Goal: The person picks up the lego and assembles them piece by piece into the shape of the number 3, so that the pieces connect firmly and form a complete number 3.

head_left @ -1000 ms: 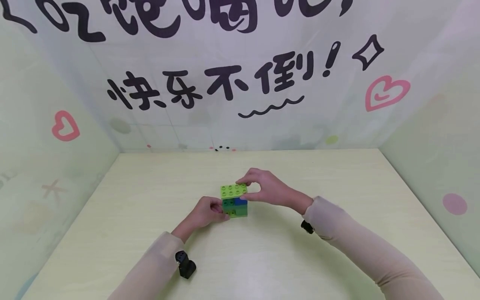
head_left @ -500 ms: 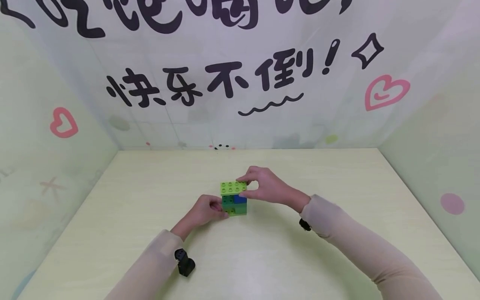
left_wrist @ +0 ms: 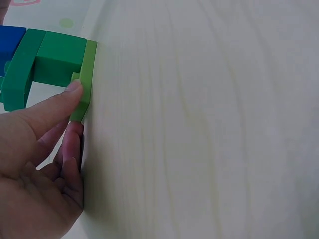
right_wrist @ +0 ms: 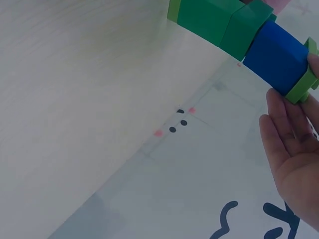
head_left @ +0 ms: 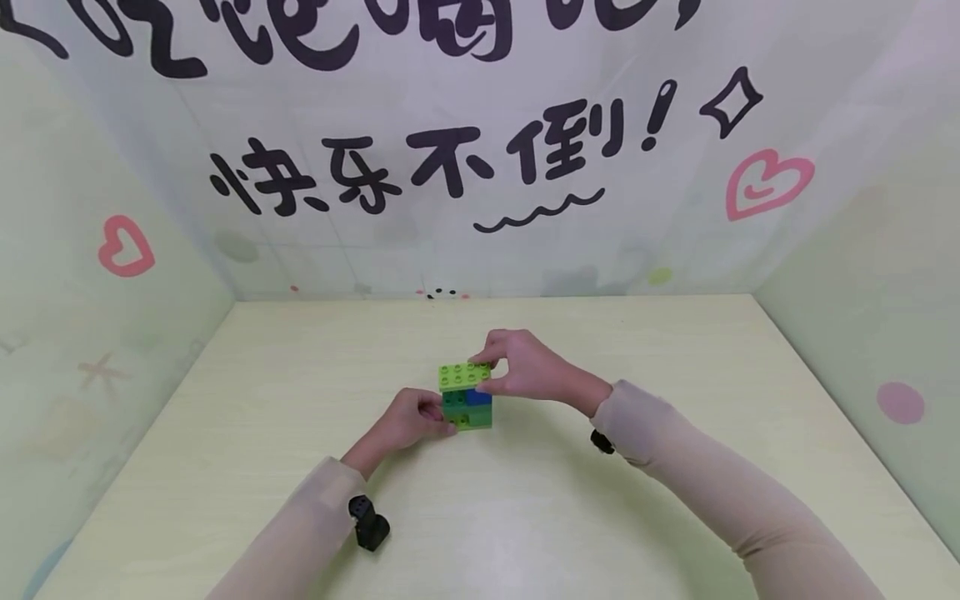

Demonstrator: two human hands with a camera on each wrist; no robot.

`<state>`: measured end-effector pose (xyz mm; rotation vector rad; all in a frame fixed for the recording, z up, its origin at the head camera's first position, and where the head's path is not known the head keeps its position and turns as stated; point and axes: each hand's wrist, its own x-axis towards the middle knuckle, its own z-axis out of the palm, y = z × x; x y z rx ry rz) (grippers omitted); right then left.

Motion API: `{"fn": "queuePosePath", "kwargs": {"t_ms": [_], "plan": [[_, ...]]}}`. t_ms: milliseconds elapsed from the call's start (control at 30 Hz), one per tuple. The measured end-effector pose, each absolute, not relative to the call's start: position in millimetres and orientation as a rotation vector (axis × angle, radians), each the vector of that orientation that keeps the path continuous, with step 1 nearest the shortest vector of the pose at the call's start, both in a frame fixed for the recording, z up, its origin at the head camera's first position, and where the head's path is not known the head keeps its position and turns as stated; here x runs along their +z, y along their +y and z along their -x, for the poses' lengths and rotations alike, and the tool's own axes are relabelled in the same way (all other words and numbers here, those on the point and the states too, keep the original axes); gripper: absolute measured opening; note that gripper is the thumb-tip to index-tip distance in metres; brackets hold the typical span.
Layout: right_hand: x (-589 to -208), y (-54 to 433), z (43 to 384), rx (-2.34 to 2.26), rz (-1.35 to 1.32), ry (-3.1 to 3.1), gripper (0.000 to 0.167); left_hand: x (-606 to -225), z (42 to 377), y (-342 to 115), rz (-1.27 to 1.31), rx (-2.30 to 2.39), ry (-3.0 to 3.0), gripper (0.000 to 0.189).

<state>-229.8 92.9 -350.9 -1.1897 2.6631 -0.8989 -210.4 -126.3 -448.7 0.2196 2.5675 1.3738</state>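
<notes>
A stack of toy building bricks stands on the table in the head view. Its top is a light green studded brick, thin in height. Below that come a blue brick, a flat green brick and a taller green brick. At the bottom lies a thin light green brick, whose left end sticks out. My left hand pinches this end between thumb and fingers. With thumb and fingers on opposite sides, my right hand grips the right end of the top brick.
The pale wooden table runs back to a printed wall with black lettering. Side walls stand at left and right. A small black device is strapped at the left wrist, another at the right.
The hands keep their holds on the stack. The right wrist and forearm shift slightly left, and the head view tilts a little.
</notes>
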Motion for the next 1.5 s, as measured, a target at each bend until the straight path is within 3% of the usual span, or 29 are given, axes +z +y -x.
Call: {"fn": "queuePosePath", "kwargs": {"t_ms": [633,1100,1500], "plan": [[-362.4,99.8,223.5,-1.096,1.08,2.569,0.042,-447.2,197.3,-124.0,-0.181,1.367,2.562,0.031],[-364.3,111.7,222.6,-1.248,1.041,2.431,0.049,-442.1,191.3,-125.1,-0.298,1.343,2.564,0.035],[-375.7,133.7,208.7,-1.234,0.972,2.475,0.034,-427.2,172.8,-135.0,-0.239,1.453,2.64,0.029]]}}
